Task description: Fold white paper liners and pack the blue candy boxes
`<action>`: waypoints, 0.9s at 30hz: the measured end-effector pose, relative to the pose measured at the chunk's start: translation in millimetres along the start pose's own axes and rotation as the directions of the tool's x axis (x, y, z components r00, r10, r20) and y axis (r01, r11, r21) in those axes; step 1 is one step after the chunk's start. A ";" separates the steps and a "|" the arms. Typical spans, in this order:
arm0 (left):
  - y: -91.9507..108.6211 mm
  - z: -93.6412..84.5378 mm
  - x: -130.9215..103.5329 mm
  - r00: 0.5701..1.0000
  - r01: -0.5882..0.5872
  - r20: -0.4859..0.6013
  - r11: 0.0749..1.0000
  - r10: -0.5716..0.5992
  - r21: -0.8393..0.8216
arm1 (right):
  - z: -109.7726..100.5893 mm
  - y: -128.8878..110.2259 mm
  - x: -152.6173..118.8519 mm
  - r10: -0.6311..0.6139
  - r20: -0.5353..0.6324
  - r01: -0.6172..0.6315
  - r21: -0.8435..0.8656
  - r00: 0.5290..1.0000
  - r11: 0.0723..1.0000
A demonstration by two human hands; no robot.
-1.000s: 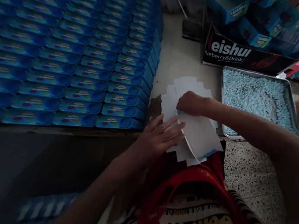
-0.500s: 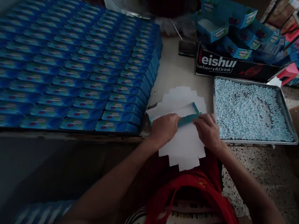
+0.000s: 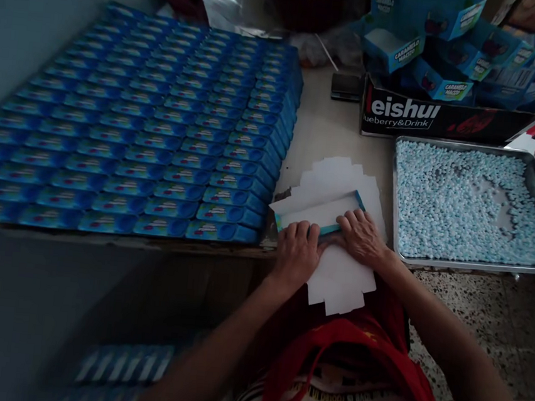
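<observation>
A partly folded box [image 3: 318, 212], white inside with blue edges, lies at the table's front edge. My left hand [image 3: 296, 254] grips its near wall at the left, fingers bent over the edge. Farther right on the same wall is my right hand [image 3: 362, 236], its fingers curled over the blue edge. Both thumbs are mostly hidden. White flat card blanks [image 3: 342, 283] with notched ends lie under the box and reach over the table edge towards my lap.
Rows of blue packed boxes [image 3: 160, 133] cover the left of the table. To the right sits a metal tray [image 3: 395, 194] of small pale-blue pieces. Behind it, a black carton [image 3: 445, 121] holds open blue boxes. A dark flat object [image 3: 345, 85] lies beside the carton.
The near blue wall, earlier held between both hands, now sits lower along the box's near side. Both hands have moved down over it, and the view has shifted left.
</observation>
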State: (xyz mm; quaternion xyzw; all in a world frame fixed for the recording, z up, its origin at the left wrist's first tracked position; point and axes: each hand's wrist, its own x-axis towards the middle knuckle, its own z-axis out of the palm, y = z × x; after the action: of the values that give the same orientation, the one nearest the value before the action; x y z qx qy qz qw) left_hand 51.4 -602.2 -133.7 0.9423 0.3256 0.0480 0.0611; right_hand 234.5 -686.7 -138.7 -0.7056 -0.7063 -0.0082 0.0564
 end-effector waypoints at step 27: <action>-37.7 -69.0 122.6 0.504 -0.660 0.365 0.622 0.783 -0.422 | -113.9 10.3 -34.6 -0.128 0.022 0.115 0.304 0.991 0.946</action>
State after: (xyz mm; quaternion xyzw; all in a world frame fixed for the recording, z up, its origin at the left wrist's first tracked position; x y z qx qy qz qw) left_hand 115.6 -490.9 -64.9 0.9524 -0.1373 -0.1487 0.2279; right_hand 252.5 -731.6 -29.4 -0.6437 -0.7425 0.1112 0.1483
